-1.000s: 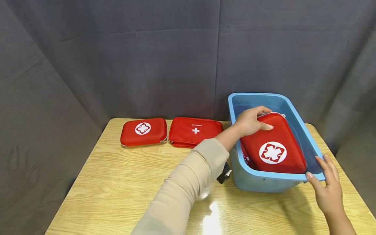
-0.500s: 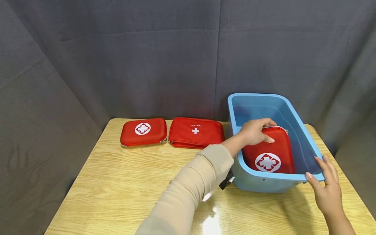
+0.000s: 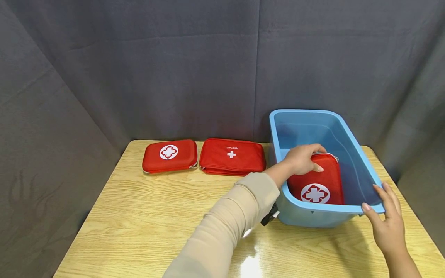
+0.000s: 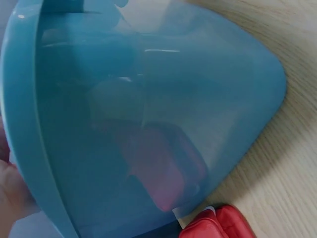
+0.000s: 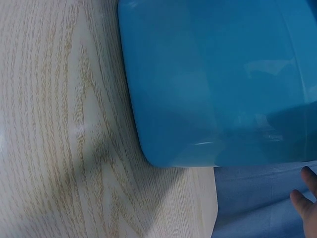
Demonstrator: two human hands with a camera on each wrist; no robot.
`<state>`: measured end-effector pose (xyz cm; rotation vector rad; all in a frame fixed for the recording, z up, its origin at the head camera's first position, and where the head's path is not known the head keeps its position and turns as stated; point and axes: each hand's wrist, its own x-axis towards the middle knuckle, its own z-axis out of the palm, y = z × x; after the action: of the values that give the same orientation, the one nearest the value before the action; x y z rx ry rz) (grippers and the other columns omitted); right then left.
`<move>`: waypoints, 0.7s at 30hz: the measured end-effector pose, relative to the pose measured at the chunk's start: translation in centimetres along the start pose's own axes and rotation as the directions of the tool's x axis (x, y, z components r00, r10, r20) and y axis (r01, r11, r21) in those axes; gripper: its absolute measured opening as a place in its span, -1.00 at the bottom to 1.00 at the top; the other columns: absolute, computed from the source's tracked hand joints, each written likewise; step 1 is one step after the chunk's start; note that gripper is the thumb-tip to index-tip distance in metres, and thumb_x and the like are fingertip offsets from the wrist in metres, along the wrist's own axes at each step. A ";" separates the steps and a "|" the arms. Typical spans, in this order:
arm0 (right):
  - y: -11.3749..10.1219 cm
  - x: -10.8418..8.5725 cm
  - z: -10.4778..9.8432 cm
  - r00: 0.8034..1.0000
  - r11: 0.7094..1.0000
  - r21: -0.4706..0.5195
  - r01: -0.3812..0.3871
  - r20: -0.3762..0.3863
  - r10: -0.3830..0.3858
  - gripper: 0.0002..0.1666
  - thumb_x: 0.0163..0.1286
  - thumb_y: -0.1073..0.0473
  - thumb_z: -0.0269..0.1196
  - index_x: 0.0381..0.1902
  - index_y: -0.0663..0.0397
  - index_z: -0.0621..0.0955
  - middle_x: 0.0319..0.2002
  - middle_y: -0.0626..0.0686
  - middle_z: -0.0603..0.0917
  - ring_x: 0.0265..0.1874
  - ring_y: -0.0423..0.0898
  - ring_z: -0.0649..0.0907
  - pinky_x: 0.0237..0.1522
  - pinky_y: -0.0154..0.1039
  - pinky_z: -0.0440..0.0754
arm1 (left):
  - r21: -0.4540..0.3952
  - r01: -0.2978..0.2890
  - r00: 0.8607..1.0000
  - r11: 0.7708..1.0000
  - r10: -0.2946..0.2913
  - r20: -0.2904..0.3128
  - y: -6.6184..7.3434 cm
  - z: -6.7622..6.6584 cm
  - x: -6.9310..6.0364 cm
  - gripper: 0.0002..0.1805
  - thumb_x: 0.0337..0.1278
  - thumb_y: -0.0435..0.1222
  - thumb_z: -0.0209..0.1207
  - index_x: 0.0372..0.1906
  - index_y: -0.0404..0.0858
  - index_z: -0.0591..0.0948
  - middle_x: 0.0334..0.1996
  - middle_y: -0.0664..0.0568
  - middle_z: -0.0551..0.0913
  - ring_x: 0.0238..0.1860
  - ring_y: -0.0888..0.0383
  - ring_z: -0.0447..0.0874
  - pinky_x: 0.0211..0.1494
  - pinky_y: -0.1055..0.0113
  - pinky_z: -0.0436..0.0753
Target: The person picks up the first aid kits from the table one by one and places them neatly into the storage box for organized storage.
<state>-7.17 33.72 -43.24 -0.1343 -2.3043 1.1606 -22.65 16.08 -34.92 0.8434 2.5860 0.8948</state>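
Inside the blue bin [image 3: 359, 158] at the right of the table lies a red case [image 3: 328, 175] with a white round emblem, near the bin's front end. My left hand [image 3: 302, 159] reaches in over the bin's left side and pinches the case's back edge, thumb on top. At the bin's front right corner my right hand [image 3: 388, 224] holds the rim between thumb and fingers. The left wrist view shows the bin's outer wall [image 4: 99, 99] and part of the left hand [image 4: 11, 191]. In the right wrist view the right hand [image 5: 309, 210] shows at the edge.
Two red cases lie side by side at the table's back: one with a round emblem [image 3: 153, 156], one with a plain white cross [image 3: 245, 154], close to the bin's left side. A grey curtain [image 3: 174, 77] hangs behind the table [image 3: 139, 224].
My left hand has moved down and toward the bin's front with the red case, which now sits lower in the bin. My right hand has stayed at the rim.
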 end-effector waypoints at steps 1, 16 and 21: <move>0.0 0.0 0.0 1.000 1.000 -0.001 -0.003 0.000 0.003 -0.36 0.11 0.43 0.08 0.20 0.17 0.26 0.26 -0.19 0.07 0.22 -0.32 0.00 0.15 -0.33 -0.11 | 0.014 0.002 1.000 1.000 -0.002 0.003 0.0 0.0 0.0 -0.44 -0.19 -0.15 0.27 0.05 0.10 0.38 -0.16 0.28 0.46 -0.23 0.38 0.35 -0.44 0.58 0.41; -0.3 -0.1 0.1 1.000 1.000 -0.024 -0.017 0.007 0.017 -0.38 0.15 0.38 0.06 0.21 0.15 0.25 0.27 -0.17 0.05 0.23 -0.28 -0.02 0.14 -0.37 -0.09 | 0.291 -0.033 0.999 0.956 0.020 0.046 -1.0 -0.9 -0.1 -0.37 -0.03 -0.06 0.13 0.21 0.00 0.25 0.12 0.23 0.32 0.10 0.34 0.23 0.03 0.45 0.33; -0.4 -0.2 0.0 0.999 0.999 -0.033 -0.030 0.009 0.030 -0.38 0.16 0.37 0.06 0.22 0.14 0.23 0.28 -0.12 0.04 0.23 -0.28 -0.03 0.14 -0.41 -0.07 | 0.135 -0.042 0.999 0.990 0.042 0.005 -1.8 -1.4 -0.7 -0.40 -0.02 -0.08 0.14 0.19 -0.03 0.30 0.09 0.23 0.36 0.03 0.35 0.30 -0.10 0.54 0.41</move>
<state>-6.98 33.43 -43.02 -0.1767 -2.3379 1.1412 -23.47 13.84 -34.88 0.9378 2.6603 0.7357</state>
